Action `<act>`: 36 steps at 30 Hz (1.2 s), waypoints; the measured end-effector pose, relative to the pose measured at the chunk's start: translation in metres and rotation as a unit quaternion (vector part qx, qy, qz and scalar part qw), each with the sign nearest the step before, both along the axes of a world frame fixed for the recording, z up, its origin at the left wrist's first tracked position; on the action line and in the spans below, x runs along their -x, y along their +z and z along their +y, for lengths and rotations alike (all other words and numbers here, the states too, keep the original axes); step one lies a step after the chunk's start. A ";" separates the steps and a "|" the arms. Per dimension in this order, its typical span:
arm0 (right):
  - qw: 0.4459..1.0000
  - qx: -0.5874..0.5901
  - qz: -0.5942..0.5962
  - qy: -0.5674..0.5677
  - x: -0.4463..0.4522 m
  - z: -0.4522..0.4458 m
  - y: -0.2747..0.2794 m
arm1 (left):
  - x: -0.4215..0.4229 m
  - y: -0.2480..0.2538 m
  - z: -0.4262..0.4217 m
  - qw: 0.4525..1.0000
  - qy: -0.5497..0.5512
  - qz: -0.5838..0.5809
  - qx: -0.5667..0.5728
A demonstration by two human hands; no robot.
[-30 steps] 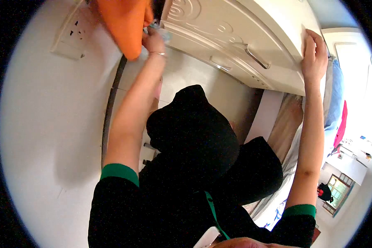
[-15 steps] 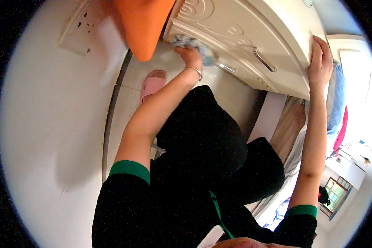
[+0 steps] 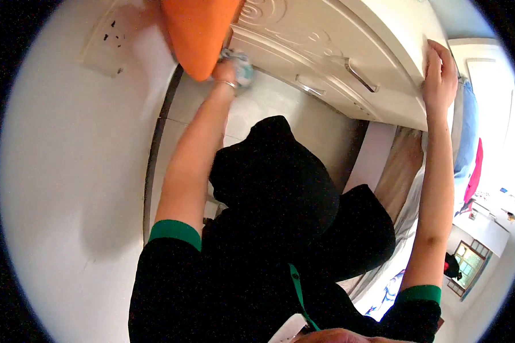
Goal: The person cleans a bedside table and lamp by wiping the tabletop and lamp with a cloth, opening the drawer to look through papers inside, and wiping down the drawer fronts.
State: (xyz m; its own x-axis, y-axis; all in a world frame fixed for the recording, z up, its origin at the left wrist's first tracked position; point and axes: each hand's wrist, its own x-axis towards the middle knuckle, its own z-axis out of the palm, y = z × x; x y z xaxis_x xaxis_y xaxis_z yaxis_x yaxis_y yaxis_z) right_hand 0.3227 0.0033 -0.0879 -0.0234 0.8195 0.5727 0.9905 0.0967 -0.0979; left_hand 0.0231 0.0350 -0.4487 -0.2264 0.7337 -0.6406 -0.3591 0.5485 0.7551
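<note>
My left hand (image 3: 225, 72) is closed on a crumpled white and blue cloth (image 3: 242, 67), low down beside the cream cabinet's base and just above the floor. The hand is somewhat blurred and part of its fingers is hidden. Further right, my right hand (image 3: 440, 80) lies on the top edge of the cream cabinet (image 3: 320, 54), fingers stretched out and holding nothing. Carved scrolls and metal handles (image 3: 361, 75) mark the cabinet's drawer fronts.
An orange object (image 3: 201, 34) with a rounded tip juts in at the top, close to my left hand. A white wall (image 3: 68, 171) runs along the left. Tiled floor (image 3: 292, 106) lies before the cabinet. Fabric (image 3: 403, 166) hangs at the right.
My left hand has swept the cloth leftward along the cabinet's base, towards the orange object. The pink slipper is now hidden behind my left arm. My right hand stays on the cabinet edge.
</note>
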 end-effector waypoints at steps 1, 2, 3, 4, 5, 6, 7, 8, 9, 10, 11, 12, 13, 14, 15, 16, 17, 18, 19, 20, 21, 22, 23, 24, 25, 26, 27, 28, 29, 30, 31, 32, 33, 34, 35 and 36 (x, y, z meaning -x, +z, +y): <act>1.000 -0.003 -0.010 -0.001 -0.001 0.001 0.000 | 0.013 -0.005 0.010 0.999 -0.002 -0.015 0.036; 1.000 -0.006 -0.020 0.000 -0.002 0.002 -0.001 | 0.023 -0.013 0.017 0.998 0.000 -0.043 0.051; 1.000 -0.005 -0.016 -0.004 -0.003 0.003 -0.001 | 0.030 -0.022 0.024 0.995 0.001 -0.070 0.065; 1.000 -0.007 -0.013 -0.004 -0.003 0.003 0.000 | 0.035 -0.030 0.030 0.993 0.005 -0.096 0.070; 1.000 -0.002 -0.004 -0.010 -0.003 0.003 0.000 | 0.038 -0.023 0.032 0.990 0.010 -0.117 0.071; 1.000 0.005 0.002 -0.016 -0.003 0.004 0.000 | 0.040 -0.018 0.034 0.988 0.017 -0.137 0.063; 1.000 0.004 0.003 -0.017 -0.007 0.006 0.000 | 0.041 -0.014 0.037 0.987 0.026 -0.152 0.041; 1.000 -0.009 -0.023 0.006 -0.012 0.008 -0.001 | 0.041 0.004 0.031 0.986 0.034 -0.163 0.008; 0.998 -0.020 -0.047 0.030 -0.015 0.008 -0.003 | 0.043 0.026 0.025 0.985 0.041 -0.166 -0.034; 1.000 0.013 0.026 -0.007 -0.001 0.002 0.000 | 0.045 0.054 0.014 0.982 0.043 -0.166 -0.075; 1.000 0.008 0.013 -0.005 -0.004 0.003 0.000 | 0.046 0.081 0.003 0.978 0.044 -0.167 -0.117; 1.000 0.002 -0.001 -0.001 -0.006 0.005 -0.001 | 0.045 0.104 -0.011 0.963 0.049 -0.168 -0.207; 1.000 0.004 -0.001 -0.001 -0.005 0.005 -0.002 | 0.041 0.106 -0.020 0.952 0.054 -0.176 -0.246; 1.000 0.006 0.003 0.001 -0.005 0.004 -0.002 | 0.032 0.089 -0.022 0.960 0.059 -0.136 -0.239; 1.000 0.004 0.007 0.002 -0.005 0.004 -0.001 | 0.016 0.072 -0.026 0.969 0.038 -0.097 -0.224; 1.000 0.000 0.008 0.001 -0.005 0.004 -0.001 | -0.004 0.059 -0.028 0.976 0.015 -0.057 -0.209; 1.000 -0.005 -0.001 0.005 -0.006 0.004 -0.001 | -0.028 0.055 -0.033 0.982 0.021 -0.080 -0.170; 1.000 -0.006 -0.011 0.009 -0.007 0.004 -0.001 | -0.050 0.054 -0.041 0.986 0.028 -0.104 -0.128; 1.000 0.005 0.005 0.005 -0.005 0.003 0.000 | -0.067 0.052 -0.043 0.981 -0.008 -0.114 -0.157; 1.000 0.005 0.001 0.002 -0.003 0.004 0.001 | -0.081 0.053 -0.047 0.974 -0.046 -0.124 -0.185; 1.000 0.007 0.012 0.003 -0.002 0.002 0.002 | -0.094 0.067 -0.057 0.974 -0.051 -0.128 -0.178; 1.000 0.007 0.027 0.007 0.000 0.001 0.002 | -0.098 0.094 -0.063 0.940 -0.170 -0.020 -0.296; 1.000 -0.002 0.013 0.007 -0.001 0.003 0.002 | -0.098 0.110 -0.064 0.867 -0.279 0.092 -0.404; 1.000 -0.004 0.015 0.011 -0.002 0.004 0.002 | -0.097 0.114 -0.058 0.867 -0.276 0.095 -0.405; 1.000 -0.001 0.015 0.010 -0.002 0.002 0.001 | -0.096 0.120 -0.051 0.879 -0.274 0.104 -0.375; 1.000 0.000 0.015 0.010 -0.003 0.001 0.001 | -0.096 0.124 -0.042 0.890 -0.272 0.114 -0.347; 1.000 0.006 0.025 0.009 -0.003 0.001 0.000 | -0.088 0.114 -0.042 0.916 -0.262 0.019 -0.304; 1.000 0.000 0.027 0.008 -0.003 0.002 0.002 | -0.078 0.103 -0.042 0.942 -0.189 -0.014 -0.278; 1.000 0.000 0.019 0.008 -0.003 0.001 0.002 | -0.062 0.100 -0.044 0.960 -0.117 -0.047 -0.250; 1.000 0.000 0.012 0.007 -0.002 0.001 0.001 | -0.040 0.091 -0.037 0.965 -0.103 -0.018 -0.240; 1.000 -0.007 0.011 0.004 0.001 0.000 0.001 | -0.018 0.082 -0.030 0.970 -0.088 0.012 -0.228; 1.000 -0.008 0.014 0.003 0.001 0.000 0.000 | -0.002 0.094 -0.027 0.973 -0.016 -0.025 -0.230; 1.000 -0.007 0.016 0.000 0.001 0.000 0.000 | 0.014 0.105 -0.024 0.969 0.055 -0.063 -0.231; 1.000 -0.005 0.017 -0.002 0.001 -0.001 0.000 | 0.027 0.093 -0.009 0.939 0.123 -0.167 -0.274; 1.000 -0.006 0.018 -0.001 0.000 -0.001 0.000 | 0.038 0.123 -0.007 0.940 0.130 -0.173 -0.262; 1.000 -0.005 0.011 -0.003 0.000 -0.002 0.000 | 0.048 0.125 0.001 0.939 0.131 -0.172 -0.266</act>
